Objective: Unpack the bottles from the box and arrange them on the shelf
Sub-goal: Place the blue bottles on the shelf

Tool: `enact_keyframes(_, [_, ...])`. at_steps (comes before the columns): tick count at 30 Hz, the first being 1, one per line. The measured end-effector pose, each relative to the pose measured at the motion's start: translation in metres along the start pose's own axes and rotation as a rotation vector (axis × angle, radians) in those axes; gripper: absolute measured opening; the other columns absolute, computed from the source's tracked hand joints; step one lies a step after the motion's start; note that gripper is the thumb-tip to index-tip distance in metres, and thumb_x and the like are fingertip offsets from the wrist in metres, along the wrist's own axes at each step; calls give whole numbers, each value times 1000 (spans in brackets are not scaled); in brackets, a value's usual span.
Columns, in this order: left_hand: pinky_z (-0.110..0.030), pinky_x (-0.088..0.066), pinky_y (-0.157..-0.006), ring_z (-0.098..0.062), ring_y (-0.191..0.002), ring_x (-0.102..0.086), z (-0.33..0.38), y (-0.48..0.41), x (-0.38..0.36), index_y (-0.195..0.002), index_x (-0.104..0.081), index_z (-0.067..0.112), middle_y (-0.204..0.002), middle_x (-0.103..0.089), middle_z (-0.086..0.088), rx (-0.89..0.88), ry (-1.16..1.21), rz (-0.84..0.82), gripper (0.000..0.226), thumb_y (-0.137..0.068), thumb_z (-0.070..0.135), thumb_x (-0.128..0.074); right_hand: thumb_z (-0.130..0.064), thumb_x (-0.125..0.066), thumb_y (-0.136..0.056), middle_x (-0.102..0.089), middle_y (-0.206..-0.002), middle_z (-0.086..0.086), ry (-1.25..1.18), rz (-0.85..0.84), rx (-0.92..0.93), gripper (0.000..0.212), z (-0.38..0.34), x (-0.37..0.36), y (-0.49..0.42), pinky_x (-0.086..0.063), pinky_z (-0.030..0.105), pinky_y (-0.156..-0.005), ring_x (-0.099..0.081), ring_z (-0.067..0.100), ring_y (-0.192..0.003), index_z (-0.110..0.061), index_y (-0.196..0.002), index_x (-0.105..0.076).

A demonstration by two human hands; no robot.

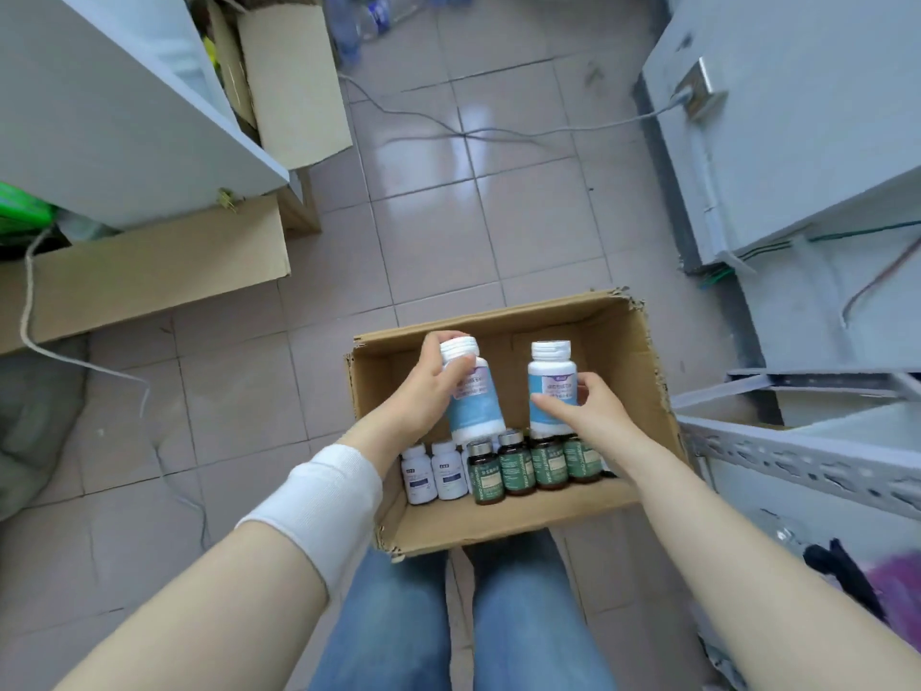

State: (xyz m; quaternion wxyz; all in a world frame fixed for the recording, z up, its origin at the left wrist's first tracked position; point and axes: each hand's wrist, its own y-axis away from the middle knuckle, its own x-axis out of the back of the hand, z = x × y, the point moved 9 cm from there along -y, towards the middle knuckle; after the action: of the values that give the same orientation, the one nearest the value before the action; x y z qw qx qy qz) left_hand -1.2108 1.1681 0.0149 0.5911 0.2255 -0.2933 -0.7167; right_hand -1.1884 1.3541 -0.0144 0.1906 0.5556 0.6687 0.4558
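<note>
- The left hand (428, 391) reaches forward over the cardboard box (623, 351) with a white wristband (324, 506) on the forearm. Its fingers (441, 337) are curled round the tilted bottle (476, 406), which is white with a blue label.
- The right hand (595, 408) reaches in beside it and grips the upright bottle (548, 371), of the same kind.
- The box stands open on the tiled floor (448, 216), just beyond the person's jeans (398, 615).
- A grey metal shelf (797, 453) runs along the near right. Other cartons (149, 271) lie at the left, and a cable (473, 134) crosses the far tiles.
- On the tilted bottle, the thumb lies across the shoulder under the cap and the fingers wrap behind the cap.
- On the upright bottle, the thumb presses the lower label and the fingers hold its right side. The cap shows above the hand.
- Below both, at the box's near wall, small white bottles (431, 473) stand left of green-labelled bottles (533, 466).
</note>
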Motion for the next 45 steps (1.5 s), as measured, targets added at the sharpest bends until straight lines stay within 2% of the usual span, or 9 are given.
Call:
enact_keyframes(4, [-35, -54, -88, -24, -104, -62, 55, 56, -24, -115, -43, 28, -115, -59, -9, -117, 89, -132, 18, -99, 20, -42, -27, -69, -82, -56, -115, 1, -204, 123, 85, 53, -13, 21, 70, -41, 26, -85, -54, 13, -101, -10, -126, -44])
enact_keyframes(9, [-29, -55, -81, -15, -94, -63, 110, 126, -60, -113, -47, 29, -104, -66, 5, -281, 83, -308, 18, -98, 22, -42, -25, -63, -85, -59, -123, 9, -436, 275, 173, 46, 1, 31, 171, -46, 35, -97, -58, 21, -111, -12, -126, -46])
enact_keyframes(14, [-24, -55, -62, -15, -79, -61, 150, 206, -126, -99, -59, 16, -90, -64, -4, -360, 69, -499, 14, -96, 22, -46, -16, -55, -91, -63, -111, 4, -635, 477, 300, 29, 25, 54, 284, -49, 15, -83, -61, 9, -94, -13, -119, -48])
enact_keyframes(17, [-32, -54, -75, -16, -82, -62, 164, 264, -182, -107, -55, 18, -91, -65, -1, -402, 77, -629, 17, -97, 27, -44, -38, -62, -83, -63, -121, 4, -747, 579, 353, 46, 56, 75, 356, -43, 39, -104, -59, 17, -111, -17, -122, -50])
enact_keyframes(22, [-32, -51, -86, -15, -85, -61, 185, 391, -277, -120, -50, 13, -94, -65, -3, -593, -12, -881, 28, -99, 25, -36, -60, -72, -55, -65, -121, 7, -925, 728, 474, 68, 116, 113, 482, -44, 43, -100, -62, 18, -106, -21, -109, -58])
enact_keyframes(27, [-25, -54, -78, -7, -81, -67, 164, 524, -376, -93, -65, 21, -85, -71, 5, -751, -208, -1088, 29, -89, 41, -45, -68, -80, -32, -71, -101, -4, -975, 921, 603, 89, 199, 143, 611, -54, 20, -71, -68, 6, -88, -19, -103, -58])
enact_keyframes(35, [-25, -54, -82, -6, -85, -65, 99, 726, -527, -113, -59, 2, -95, -68, 1, -862, -330, -1325, 43, -99, 34, -34, -55, -74, -56, -65, -108, 3, -1023, 1153, 659, 63, 371, 165, 804, -54, 29, -85, -62, 21, -106, -18, -104, -57])
enact_keyframes(40, [-28, -55, -82, -9, -86, -68, 61, 810, -611, -106, -61, 10, -88, -72, 4, -838, -342, -1462, 36, -99, 36, -37, -68, -79, -37, -66, -111, 0, -1016, 1301, 655, 93, 453, 182, 883, -43, 39, -103, -60, 18, -112, -15, -110, -57])
enact_keyframes(45, [-51, -46, -97, -24, -96, -61, 47, 863, -686, -104, -59, 8, -102, -66, -16, -935, -435, -1531, 47, -85, 51, -53, -55, -76, -50, -69, -106, -1, -1010, 1414, 672, 63, 509, 219, 946, -50, 34, -91, -66, 9, -96, -20, -99, -58])
